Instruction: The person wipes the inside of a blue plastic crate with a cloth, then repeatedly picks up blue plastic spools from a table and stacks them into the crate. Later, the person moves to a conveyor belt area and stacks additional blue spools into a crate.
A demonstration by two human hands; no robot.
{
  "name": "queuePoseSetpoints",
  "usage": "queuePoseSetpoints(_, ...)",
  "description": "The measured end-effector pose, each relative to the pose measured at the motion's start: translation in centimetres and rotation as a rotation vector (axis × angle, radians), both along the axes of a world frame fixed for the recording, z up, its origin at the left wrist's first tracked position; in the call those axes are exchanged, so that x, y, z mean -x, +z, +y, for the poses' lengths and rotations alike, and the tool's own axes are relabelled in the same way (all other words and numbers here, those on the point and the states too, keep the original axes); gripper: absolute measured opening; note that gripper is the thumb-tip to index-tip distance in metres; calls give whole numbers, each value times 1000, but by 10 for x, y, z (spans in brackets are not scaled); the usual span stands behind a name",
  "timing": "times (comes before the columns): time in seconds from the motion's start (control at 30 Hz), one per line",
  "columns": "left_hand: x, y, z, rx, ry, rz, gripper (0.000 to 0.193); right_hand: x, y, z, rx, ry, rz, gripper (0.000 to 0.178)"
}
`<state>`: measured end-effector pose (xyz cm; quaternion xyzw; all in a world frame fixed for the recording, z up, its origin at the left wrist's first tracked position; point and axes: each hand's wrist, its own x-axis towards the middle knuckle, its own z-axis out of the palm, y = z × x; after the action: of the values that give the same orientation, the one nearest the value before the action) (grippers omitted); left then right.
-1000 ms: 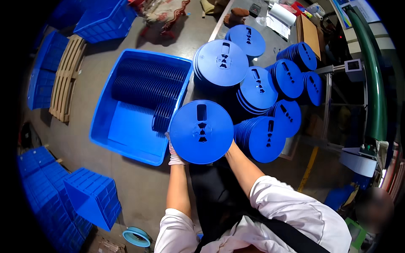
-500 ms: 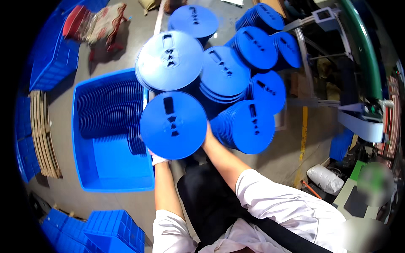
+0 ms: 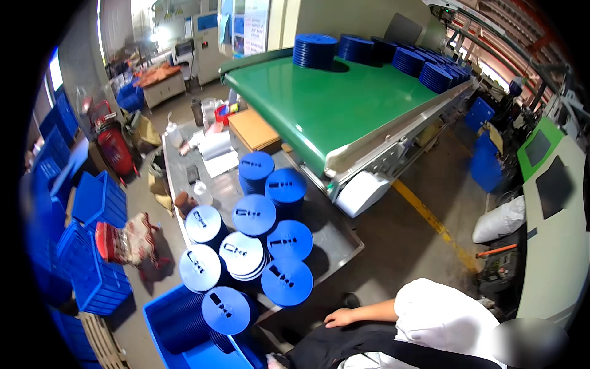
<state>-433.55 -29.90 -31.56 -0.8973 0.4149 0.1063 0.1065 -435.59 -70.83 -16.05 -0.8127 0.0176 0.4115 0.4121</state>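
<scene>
My right hand (image 3: 339, 318) is above my dark-clad leg, holding nothing, its fingers loosely extended. Low in the picture only part of my left hand (image 3: 275, 361) shows, beside the blue bin; its fingers are hard to make out. A stack of round blue plastic discs (image 3: 226, 310) with cut-out slots stands at the near left corner of the grey table (image 3: 335, 246), next to the bin. More disc stacks (image 3: 254, 215) stand close together behind it. Inside the blue bin (image 3: 161, 345), discs are lined up on edge in rows. Neither hand touches a disc.
A green conveyor belt (image 3: 307, 107) carries several blue disc stacks (image 3: 314, 50) beyond the table. At left are a chair with a patterned cover (image 3: 130, 240), blue crates (image 3: 101, 277) and a red wheeled cylinder (image 3: 115, 144). A pale machine (image 3: 553, 227) stands at right.
The view has swung up and right, showing the conveyor. My hands have come away from the front disc stack; the right one has moved right, the left one down.
</scene>
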Motion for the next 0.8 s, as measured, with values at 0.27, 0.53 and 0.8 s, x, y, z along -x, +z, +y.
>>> queuePoseSetpoints(0.27,3,75,-201,750,935,1035,44,78,33,-163,-109,-566,-146,44)
queuePoseSetpoints(0.53,11,201,-482,444,306,970,45,216,84,-373,-159,-1127,-51,36)
queuePoseSetpoints(0.8,-25,432,-641,482,129,1466,53,184,145,-498,-297,-1221,-96,38)
